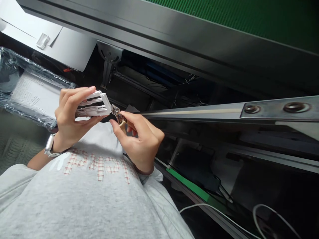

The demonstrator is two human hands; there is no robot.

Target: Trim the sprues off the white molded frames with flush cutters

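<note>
Fingers point(74, 98) of the left hand point(68, 121) curl over the top of a white plastic part point(93, 104), with the thumb pressed underneath, so the part is clamped firmly between them. It is a flat, slotted piece with long openings along it, held roughly level in the air in front of the person's chest, above no surface. A watch with a pale band point(50, 146) sits on the left wrist.

Right beside it, the right hand point(139, 141) pinches a small pair of cutters point(118, 115) between thumb and forefinger, the other fingers folded loosely behind. The metal tips of the cutters touch the right end of the white part; whether they are biting on it is too small to tell. A tan handle shows just under the thumb.

Below the hands is the person's grey sweatshirt point(87, 199), with checked lettering across the chest. To the left lies a clear plastic bag point(27, 89) holding something white. Behind the hands runs a long grey metal rail point(224, 111) with two round bolts near its right end, and a green belt point(249, 16) crosses the top right corner of the view. White cables point(211, 207) trail at the lower right.
</note>
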